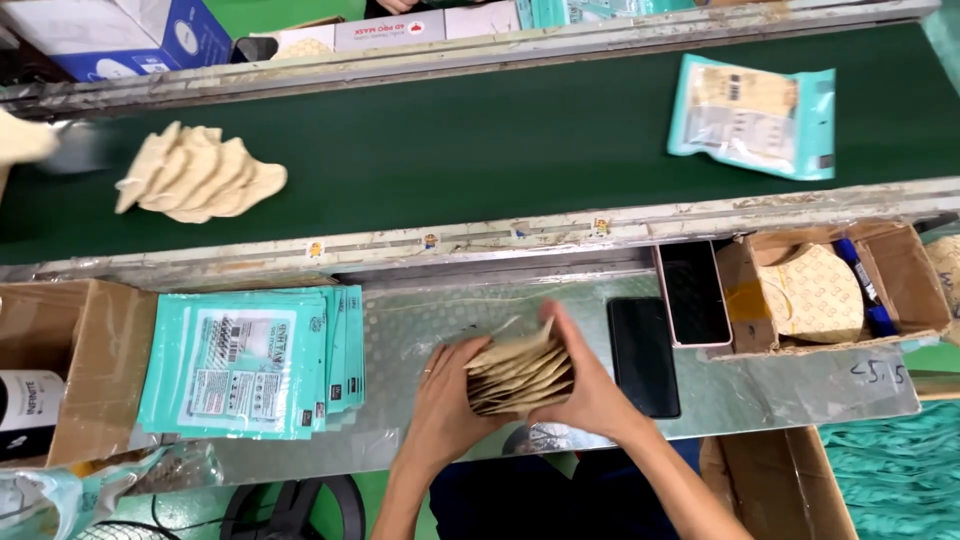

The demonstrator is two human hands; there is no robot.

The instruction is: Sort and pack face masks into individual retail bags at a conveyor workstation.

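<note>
The left hand (443,395) and the right hand (585,385) press from either side on a stack of beige masks (520,375), both grasping it edge-up just above the shiny metal worktop (420,330), at about 6 o'clock in the view. At 3 o'clock of the right hand lies a black phone (643,355), touching a second phone (693,293) at its 1 o'clock. Further toward 3 o'clock an open cardboard box (900,270) holds more beige masks. At 9 o'clock of the left hand sits a pile of teal pouches (250,365). At 12 o'clock runs the green conveyor belt (480,140), carrying a fanned heap of masks (200,175) at 10 o'clock and a filled teal pouch (752,115) at 2 o'clock
</note>
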